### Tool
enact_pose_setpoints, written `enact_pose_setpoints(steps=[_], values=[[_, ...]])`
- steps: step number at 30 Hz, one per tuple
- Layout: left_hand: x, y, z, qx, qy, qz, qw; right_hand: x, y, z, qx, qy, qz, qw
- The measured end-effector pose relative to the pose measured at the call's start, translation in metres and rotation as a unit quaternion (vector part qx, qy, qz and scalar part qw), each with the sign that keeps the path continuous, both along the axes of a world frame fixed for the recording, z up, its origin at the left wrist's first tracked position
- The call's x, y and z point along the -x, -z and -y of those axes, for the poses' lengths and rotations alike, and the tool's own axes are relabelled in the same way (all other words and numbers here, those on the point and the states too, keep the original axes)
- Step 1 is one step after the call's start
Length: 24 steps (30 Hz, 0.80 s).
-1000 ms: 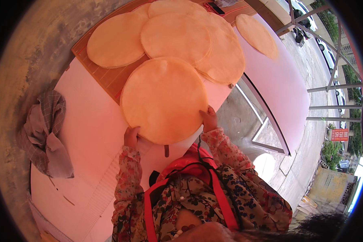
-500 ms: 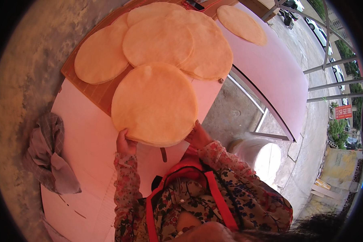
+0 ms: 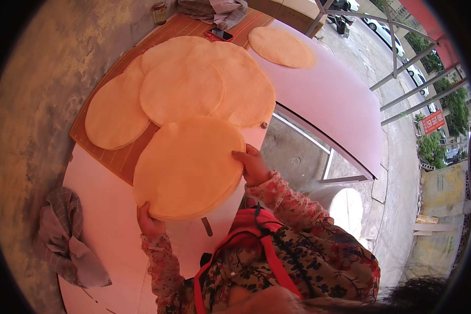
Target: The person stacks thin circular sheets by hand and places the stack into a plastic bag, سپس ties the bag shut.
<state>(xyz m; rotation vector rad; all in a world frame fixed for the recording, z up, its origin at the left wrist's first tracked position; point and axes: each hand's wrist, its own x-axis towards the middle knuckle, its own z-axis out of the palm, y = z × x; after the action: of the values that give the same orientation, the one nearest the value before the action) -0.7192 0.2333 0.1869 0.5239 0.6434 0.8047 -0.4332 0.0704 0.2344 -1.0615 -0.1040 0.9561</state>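
A stack of thin, round, pale dough sheets (image 3: 188, 167) lies between my two hands at the near end of the table. My left hand (image 3: 150, 222) grips its near left rim, thumb on top and fingers underneath. On the right rim, my right hand (image 3: 253, 163) pinches the edge with the thumb laid over it. Just beyond, several overlapping round dough sheets (image 3: 180, 86) cover an orange-brown board; the near stack's far edge adjoins them. A short dark stick-like piece (image 3: 207, 226) shows below the stack's near edge.
A grey checked cloth (image 3: 70, 238) lies at the left by the wall. Beyond the sheets are a phone (image 3: 220, 33), another cloth (image 3: 227, 11) and a jar (image 3: 159, 13). Another dough stack (image 3: 281, 47) sits on the pink table (image 3: 340, 104) at right. A white-topped drum (image 3: 346, 212) stands below.
My right hand has moved up the stack's right side and now pinches its rim. The stack looks tilted or turned. The view has shifted, showing more of the table's far end.
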Motion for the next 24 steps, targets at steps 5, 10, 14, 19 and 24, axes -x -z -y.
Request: enact_pose_setpoints(steps=[5,10,14,19,24], values=[[-0.062,-0.117,0.006,-0.038,0.014,0.047,0.998,-0.073,-0.074,0.007,-0.080,-0.047,-0.009,0.996],[-0.210,-0.165,0.014,-0.097,0.049,0.052,0.993,-0.220,-0.095,0.036,-0.116,-0.056,-0.074,0.989],[-0.365,-0.200,0.028,-0.168,0.115,0.151,0.967,-0.359,-0.157,0.082,-0.140,0.006,0.031,0.990],[-0.539,-0.227,0.083,-0.277,0.173,0.205,0.923,-0.492,-0.195,0.170,-0.214,0.091,0.217,0.948],[-0.684,-0.075,0.147,-0.143,0.277,0.088,0.946,-0.555,-0.067,0.272,-0.103,0.226,0.193,0.949]])
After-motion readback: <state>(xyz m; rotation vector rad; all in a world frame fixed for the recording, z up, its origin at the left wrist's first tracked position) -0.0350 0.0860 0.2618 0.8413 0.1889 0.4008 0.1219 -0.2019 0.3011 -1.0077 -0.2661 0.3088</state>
